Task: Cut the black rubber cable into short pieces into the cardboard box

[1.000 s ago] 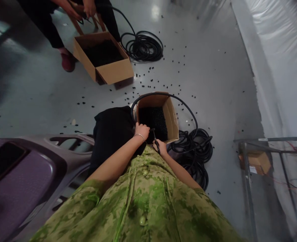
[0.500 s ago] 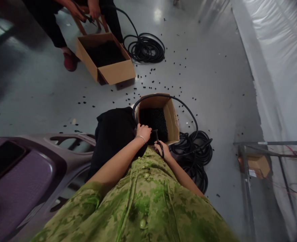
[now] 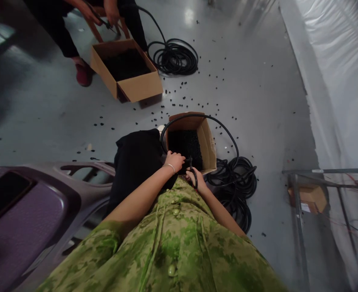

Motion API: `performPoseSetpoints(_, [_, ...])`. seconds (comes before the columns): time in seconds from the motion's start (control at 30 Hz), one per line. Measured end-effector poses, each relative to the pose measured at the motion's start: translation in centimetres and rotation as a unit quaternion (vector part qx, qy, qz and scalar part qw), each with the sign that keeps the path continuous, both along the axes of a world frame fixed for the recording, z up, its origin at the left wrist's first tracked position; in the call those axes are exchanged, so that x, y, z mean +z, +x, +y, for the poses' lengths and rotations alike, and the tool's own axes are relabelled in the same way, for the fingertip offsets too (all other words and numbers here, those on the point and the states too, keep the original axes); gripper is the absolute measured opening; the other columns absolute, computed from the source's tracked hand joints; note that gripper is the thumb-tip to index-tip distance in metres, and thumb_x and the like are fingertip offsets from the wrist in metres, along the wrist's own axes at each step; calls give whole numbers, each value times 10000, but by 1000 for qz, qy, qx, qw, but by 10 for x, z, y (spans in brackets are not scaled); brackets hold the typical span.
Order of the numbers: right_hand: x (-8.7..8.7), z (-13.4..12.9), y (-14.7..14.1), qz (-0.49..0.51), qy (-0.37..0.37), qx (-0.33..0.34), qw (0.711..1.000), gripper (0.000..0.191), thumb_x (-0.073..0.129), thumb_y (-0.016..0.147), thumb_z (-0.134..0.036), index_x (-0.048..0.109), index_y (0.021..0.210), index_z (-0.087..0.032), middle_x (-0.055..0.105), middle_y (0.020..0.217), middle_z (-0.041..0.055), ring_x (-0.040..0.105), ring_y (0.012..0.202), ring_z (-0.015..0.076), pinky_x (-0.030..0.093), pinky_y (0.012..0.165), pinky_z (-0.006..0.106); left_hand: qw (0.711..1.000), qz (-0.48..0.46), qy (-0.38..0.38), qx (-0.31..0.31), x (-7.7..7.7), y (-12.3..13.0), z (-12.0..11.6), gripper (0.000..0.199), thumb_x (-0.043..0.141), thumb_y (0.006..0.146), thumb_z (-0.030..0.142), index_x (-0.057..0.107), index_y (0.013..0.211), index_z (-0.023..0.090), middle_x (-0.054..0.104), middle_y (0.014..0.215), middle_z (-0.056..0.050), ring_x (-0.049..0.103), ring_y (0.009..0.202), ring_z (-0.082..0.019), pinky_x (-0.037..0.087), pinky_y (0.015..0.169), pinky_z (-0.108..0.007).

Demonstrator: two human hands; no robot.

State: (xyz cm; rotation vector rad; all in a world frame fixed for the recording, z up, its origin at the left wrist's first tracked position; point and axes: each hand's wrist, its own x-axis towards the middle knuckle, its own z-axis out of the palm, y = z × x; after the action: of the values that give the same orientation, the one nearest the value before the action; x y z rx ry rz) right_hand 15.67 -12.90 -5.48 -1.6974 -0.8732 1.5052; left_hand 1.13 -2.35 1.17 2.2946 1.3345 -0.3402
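My left hand [image 3: 175,161] is closed on the end of a black rubber hose [image 3: 194,116]. From there the hose arches over a cardboard box [image 3: 208,148] and runs down to a coil on the floor at the right. In my right hand [image 3: 195,178] is a pair of black-handled scissors [image 3: 192,168], blades pointing away from me. The hose end lies at the blades; whether they are closed on it is too small to tell. Small black cut pieces [image 3: 185,142] fill the lower part of the box beneath both hands.
Across from me a co-worker's hands [image 3: 112,14] hold a tool over another cardboard box [image 3: 140,87]. A second hose coil [image 3: 177,59] lies beside it. Black bits dot the floor. A purple chair [image 3: 39,207] with a phone [image 3: 7,196] stands left; a metal frame [image 3: 299,227] stands right.
My left hand has shifted slightly right with the hose end, toward the scissors. The scissor blades show differently, now pointing more upright. The boxes and coils stay in place.
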Motion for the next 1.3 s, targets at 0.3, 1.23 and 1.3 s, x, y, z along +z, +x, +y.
performPoseSetpoints(0.3, [-7, -2, 0, -57, 23, 14, 998, 355, 667, 822, -481, 679, 1020, -186, 651, 656, -4, 589, 581, 153, 475, 576, 251, 1000, -11, 20, -11, 2, 0, -1, 276, 485, 950, 218, 740, 1051, 243, 710, 1099, -114, 595, 1097, -275, 288, 1006, -472])
performPoseSetpoints(1.23, [-27, 4, -2, -219, 67, 57, 972, 218, 567, 804, -341, 744, 794, -214, 717, 736, 25, 651, 707, 187, 470, 689, 250, 998, 47, 32, 24, -7, -3, 4, 318, 525, 886, 160, 759, 1078, 258, 723, 1138, -130, 578, 1149, -330, 238, 1077, -590])
performPoseSetpoints(1.3, [-27, 4, -2, -230, 65, 57, 969, 203, 575, 802, -337, 740, 783, -219, 717, 735, 26, 657, 714, 197, 468, 696, 258, 998, 44, 24, 25, -7, -3, 5, 306, 530, 894, 165, 761, 1074, 256, 721, 1147, -131, 574, 1156, -330, 233, 1080, -586])
